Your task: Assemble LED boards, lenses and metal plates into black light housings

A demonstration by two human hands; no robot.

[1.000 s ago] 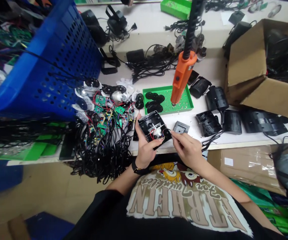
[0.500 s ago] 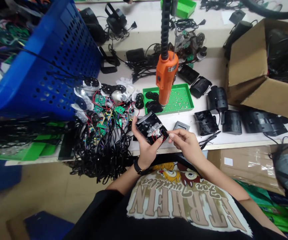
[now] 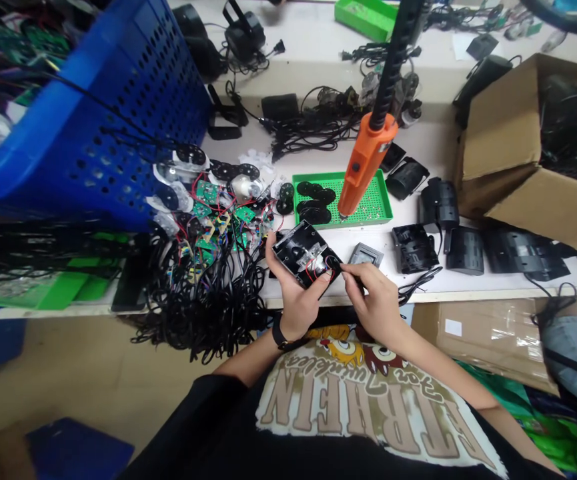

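Observation:
My left hand is wrapped round an open black plastic housing, tilted just above the table's front edge. Inside it sit a clear plastic part and thin red wires; my left thumb lies over the near corner. At the housing's right edge, the fingers of my right hand are pinched on a black cord, whose end is hidden by the fingertips. Behind the hands hangs an orange electric screwdriver, its tip over a green tray with black discs and small screws.
To the left, circuit boards with black cables are heaped beside a blue basket. A grey box-shaped part lies behind my right hand. Black housings line the right side, before an open cardboard box.
The orange screwdriver has swung to the right and tilted over the tray. My hands stay at the housing, the right fingers still pinched at its edge. The view has shifted slightly.

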